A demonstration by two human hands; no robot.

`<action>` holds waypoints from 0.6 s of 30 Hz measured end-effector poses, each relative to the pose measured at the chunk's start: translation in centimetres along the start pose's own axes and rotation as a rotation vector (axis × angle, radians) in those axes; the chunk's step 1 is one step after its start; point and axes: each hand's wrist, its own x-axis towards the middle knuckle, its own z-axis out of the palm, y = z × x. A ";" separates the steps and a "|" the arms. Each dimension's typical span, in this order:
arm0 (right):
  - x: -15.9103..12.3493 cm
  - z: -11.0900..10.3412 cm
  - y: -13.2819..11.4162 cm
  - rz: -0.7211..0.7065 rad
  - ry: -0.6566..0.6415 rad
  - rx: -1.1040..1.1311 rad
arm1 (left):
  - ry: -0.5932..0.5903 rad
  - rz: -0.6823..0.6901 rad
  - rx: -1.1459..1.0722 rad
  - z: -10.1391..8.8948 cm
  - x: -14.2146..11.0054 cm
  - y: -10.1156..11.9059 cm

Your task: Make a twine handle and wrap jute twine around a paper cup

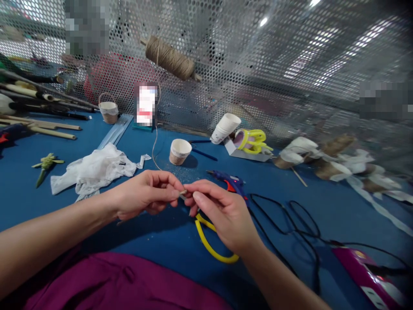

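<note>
My left hand (146, 193) and my right hand (221, 213) meet over the blue table (338, 206), fingertips pinched together on a thin piece of jute twine (183, 192). A strand of twine (155, 146) runs up from near my left hand toward the twine spool (169, 58) mounted on the perforated screen. Yellow-handled scissors (211, 245) lie on the table under my right hand. A blue glue gun (230, 181) rests just beyond my right fingers, its black cord (290, 219) trailing right.
A paper cup (179, 151), a stack of cups (226, 127), white lace fabric (95, 168), yellow scissors on a tray (253, 142), twine-wrapped cups (322, 159), sticks (41, 125) and a small basket (109, 111) lie about. A power strip (371, 275) sits near right. A person sits behind the mesh screen (290, 64).
</note>
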 end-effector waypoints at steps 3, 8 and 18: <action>0.1 0.0 0.1 -0.015 -0.003 0.004 | 0.006 -0.005 0.017 0.0 0.1 0.0; 0.1 -0.1 0.2 -0.016 -0.014 0.021 | -0.001 -0.018 0.027 0.0 0.1 0.1; 0.2 -0.2 0.8 0.058 -0.059 0.124 | -0.034 -0.005 0.041 -0.1 0.1 -0.1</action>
